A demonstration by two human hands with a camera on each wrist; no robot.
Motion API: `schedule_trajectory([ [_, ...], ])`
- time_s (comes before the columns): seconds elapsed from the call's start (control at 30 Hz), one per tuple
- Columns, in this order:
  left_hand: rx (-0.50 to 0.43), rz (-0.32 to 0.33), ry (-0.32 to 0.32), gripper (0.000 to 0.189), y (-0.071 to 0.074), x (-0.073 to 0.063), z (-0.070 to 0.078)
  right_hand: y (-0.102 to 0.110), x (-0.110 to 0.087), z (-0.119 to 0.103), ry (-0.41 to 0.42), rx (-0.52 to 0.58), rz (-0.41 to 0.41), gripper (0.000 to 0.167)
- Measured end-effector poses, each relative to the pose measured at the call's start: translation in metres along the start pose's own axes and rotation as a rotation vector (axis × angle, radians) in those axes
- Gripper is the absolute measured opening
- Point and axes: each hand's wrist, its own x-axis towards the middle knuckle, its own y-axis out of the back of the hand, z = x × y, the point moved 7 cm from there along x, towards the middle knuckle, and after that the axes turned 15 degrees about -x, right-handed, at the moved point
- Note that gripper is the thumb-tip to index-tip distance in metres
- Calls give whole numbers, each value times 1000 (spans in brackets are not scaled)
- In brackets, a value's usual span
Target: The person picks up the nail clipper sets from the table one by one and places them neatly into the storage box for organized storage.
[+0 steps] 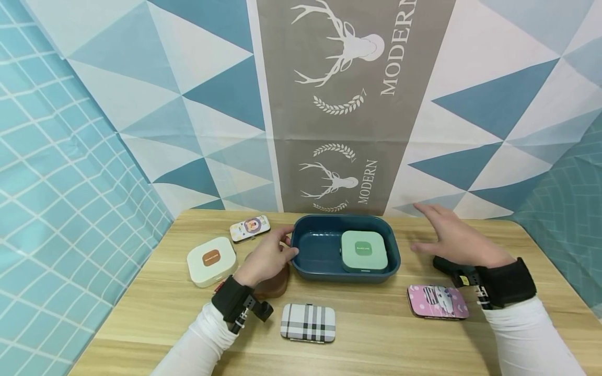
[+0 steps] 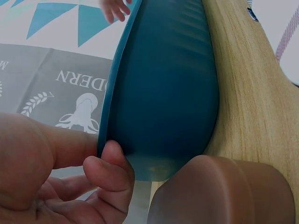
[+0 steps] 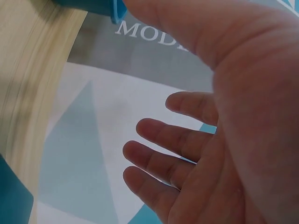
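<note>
A dark blue oval bin [image 1: 320, 261] stands on the table, with a mint green manicure case [image 1: 363, 250] inside its right part. My left hand [image 1: 268, 258] pinches the bin's left rim, seen close in the left wrist view, where thumb and fingers meet on the edge [image 2: 108, 112]. A brown case [image 2: 224, 191] sits just beneath that hand, partly hidden by it in the head view. To the right of the bin, my right hand [image 1: 453, 237] is held apart from it with fingers extended and nothing in them.
Left of the bin lie a cream manicure case [image 1: 212, 261] and a small cartoon-print tin [image 1: 250, 228]. In front are a plaid case [image 1: 308, 323] and a pink cartoon case [image 1: 437, 302]. A dark object [image 1: 444, 265] is partly hidden under the right wrist. A patterned cloth [image 1: 226, 104] hangs behind the table.
</note>
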Motion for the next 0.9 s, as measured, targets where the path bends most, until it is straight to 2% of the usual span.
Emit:
schedule_trajectory([
  [0.43, 7, 2, -1, 59, 0, 0, 1, -8, 0, 21, -47, -38, -49, 113],
  [0.9, 4, -6, 6, 60, -1, 1, 0, -21, -6, 48, -99, -39, -130, 117],
])
